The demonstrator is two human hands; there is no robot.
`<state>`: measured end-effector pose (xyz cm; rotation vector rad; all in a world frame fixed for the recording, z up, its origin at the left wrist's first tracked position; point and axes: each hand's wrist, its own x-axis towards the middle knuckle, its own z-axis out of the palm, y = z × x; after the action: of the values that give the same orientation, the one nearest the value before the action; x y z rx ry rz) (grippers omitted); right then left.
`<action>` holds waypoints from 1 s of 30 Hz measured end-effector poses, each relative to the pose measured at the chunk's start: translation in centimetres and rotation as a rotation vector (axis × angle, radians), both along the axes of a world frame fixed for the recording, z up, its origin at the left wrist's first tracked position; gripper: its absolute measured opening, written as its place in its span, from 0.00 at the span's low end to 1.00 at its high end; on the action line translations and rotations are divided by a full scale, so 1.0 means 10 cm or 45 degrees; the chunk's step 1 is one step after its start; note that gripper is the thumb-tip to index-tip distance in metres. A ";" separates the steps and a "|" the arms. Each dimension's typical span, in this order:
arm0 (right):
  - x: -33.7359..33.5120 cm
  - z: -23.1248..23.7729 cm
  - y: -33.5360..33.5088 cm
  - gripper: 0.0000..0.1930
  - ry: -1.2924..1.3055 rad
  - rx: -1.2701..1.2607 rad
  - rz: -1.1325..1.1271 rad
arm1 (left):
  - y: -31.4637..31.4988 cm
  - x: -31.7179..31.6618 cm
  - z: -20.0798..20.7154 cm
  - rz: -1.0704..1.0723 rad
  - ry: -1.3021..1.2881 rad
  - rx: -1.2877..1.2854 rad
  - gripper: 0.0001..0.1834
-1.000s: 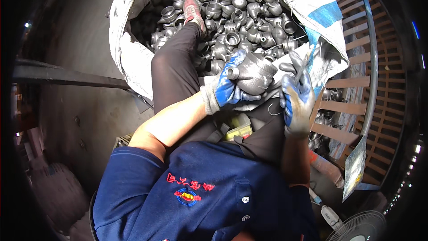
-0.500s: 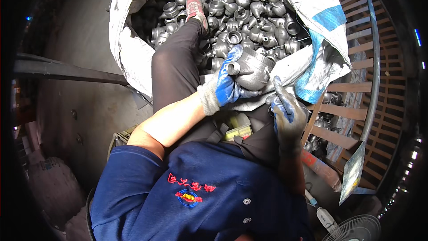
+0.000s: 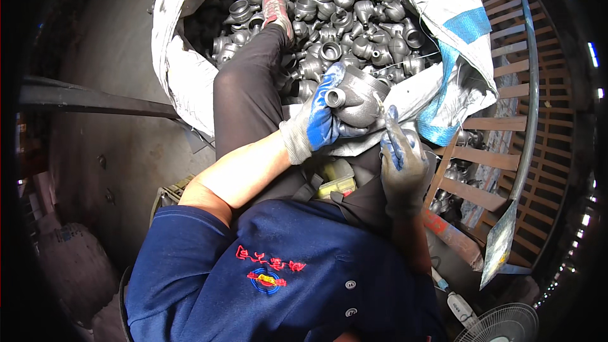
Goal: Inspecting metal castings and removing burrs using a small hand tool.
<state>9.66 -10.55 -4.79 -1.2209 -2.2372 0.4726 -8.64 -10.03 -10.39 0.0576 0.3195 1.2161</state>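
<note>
My left hand (image 3: 320,119), in a blue-and-grey work glove, is closed around a grey, rough-surfaced pipe fitting (image 3: 360,98). The fitting has a wide ridged collar at its upper end, a rounded body and a small round spout on its left side. A small pale curl shows at its right edge. Just right of the fitting is my right hand (image 3: 405,161), gloved alike, with the index finger pointing up and the other fingers bent in. Anything inside its fingers is hidden. Beyond my hands, a big white woven sack (image 3: 187,92) holds many similar fittings (image 3: 329,50).
My leg stretches forward, its red shoe (image 3: 276,9) resting among the fittings. A slatted rack (image 3: 497,158) stands at right, with more fittings beside it. A dark bar (image 3: 95,98) runs in from the left. A fan (image 3: 506,326) is at the lower right.
My right hand has turned slightly and drawn its fingers closer together beside the fitting. My left hand keeps hold of the fitting, which has tilted a little. The pale curl shows more plainly.
</note>
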 end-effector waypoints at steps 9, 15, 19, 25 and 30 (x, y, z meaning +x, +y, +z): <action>0.01 -0.08 0.05 0.19 0.526 -0.364 -0.009 | 0.03 -0.02 -0.12 -0.027 -0.064 -0.071 0.45; -0.02 -0.03 0.04 0.20 0.127 -0.078 -0.027 | -0.03 -0.01 -0.03 0.055 0.112 0.124 0.41; -0.03 -0.03 0.03 0.19 -0.084 0.207 -0.012 | -0.03 -0.03 0.01 0.035 0.158 0.089 0.40; 0.02 -0.11 0.06 0.16 0.368 -0.139 0.024 | 0.02 0.03 0.01 0.154 0.188 -0.085 0.28; -0.03 -0.08 0.04 0.18 0.298 -0.093 -0.008 | 0.04 0.03 -0.04 0.143 0.161 -0.066 0.24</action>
<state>9.33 -10.10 -5.59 -1.1440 -2.0330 0.6642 -8.33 -9.67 -10.83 0.0725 0.4695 1.3173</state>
